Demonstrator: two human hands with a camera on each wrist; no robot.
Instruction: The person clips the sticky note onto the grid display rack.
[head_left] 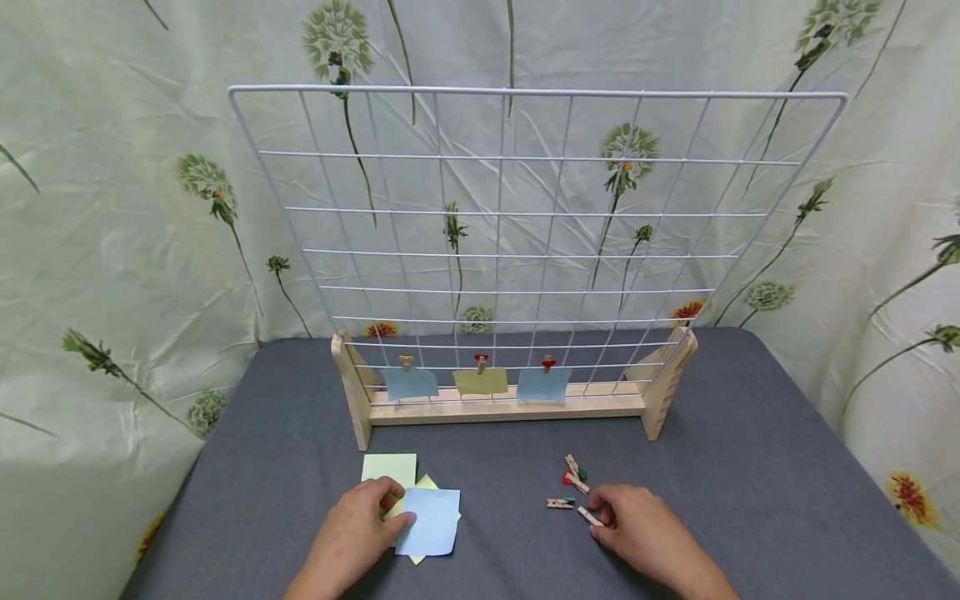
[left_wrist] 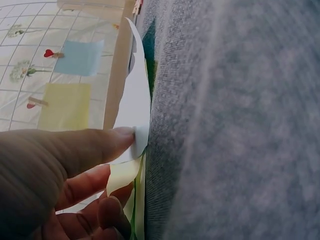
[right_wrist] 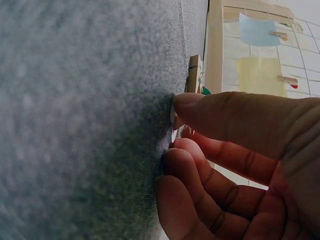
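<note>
My left hand (head_left: 360, 521) is at a small pile of paper notes, its thumb on the edge of the top blue note (head_left: 431, 521) and its fingers curled beneath. In the left wrist view this blue note (left_wrist: 134, 100) bends up from the cloth, and a yellow note (left_wrist: 122, 175) curls near the fingers. A pale green note (head_left: 390, 468) lies just behind. On the right, my right hand (head_left: 637, 529) pinches a small wooden clothespin (head_left: 589, 516) between thumb and fingers, low at the cloth. Several other mini clothespins (head_left: 560, 503) lie beside it, some with red or green ornaments.
Behind the hands stands a white wire grid (head_left: 525, 212) in a wooden base (head_left: 510, 410). Clipped low on it are a left blue note (head_left: 410, 383), a yellow-green note (head_left: 481, 382) and a right blue note (head_left: 543, 384). Grey cloth (head_left: 277, 433) covers the table; a floral curtain (head_left: 112, 250) hangs around.
</note>
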